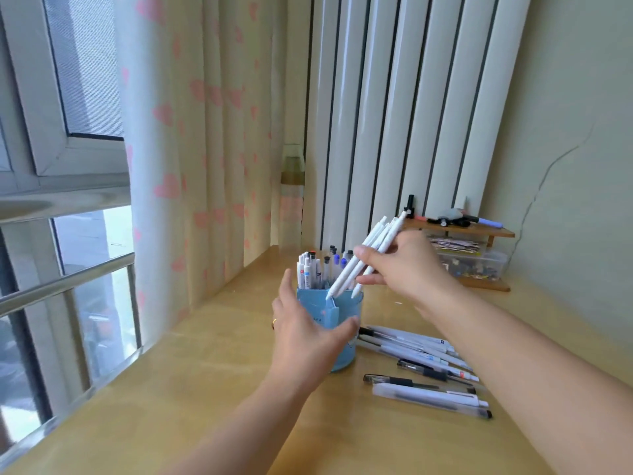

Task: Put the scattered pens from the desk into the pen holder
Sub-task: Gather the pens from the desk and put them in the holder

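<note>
The blue pen holder [337, 313] stands upright on the yellow desk [205, 389], and everything else is placed from it. The left hand [305, 332] wraps the holder's near left side: fingers reach up along the left wall, the thumb lies across the front, and a ring [273, 323] shows on 1 finger. The hand grips the holder.

Above and just right of the holder, the right hand [407, 265] pinches a bundle of white pens [364, 257] between thumb and curled fingers. The bundle is tilted, tips pointing down-left; the lowest tip sits right at the holder's rim, over its front compartment. The exact count in the bundle cannot be told; at least 3 show.

Inside the holder, in its back part, a cluster of standing pens [317, 269] rises above the rim, white barrels with dark and blue caps.

To the right of the holder, near its base, the scattered pens [421, 365] lie flat on the desk, fanned out toward the right arm; the nearest ends almost touch the holder.

Behind and right of the holder, well apart, a small wooden shelf [479, 231] carries markers, with a clear box [472, 265] under it. Behind and left of the holder hangs a curtain with pink hearts [205, 149].
</note>
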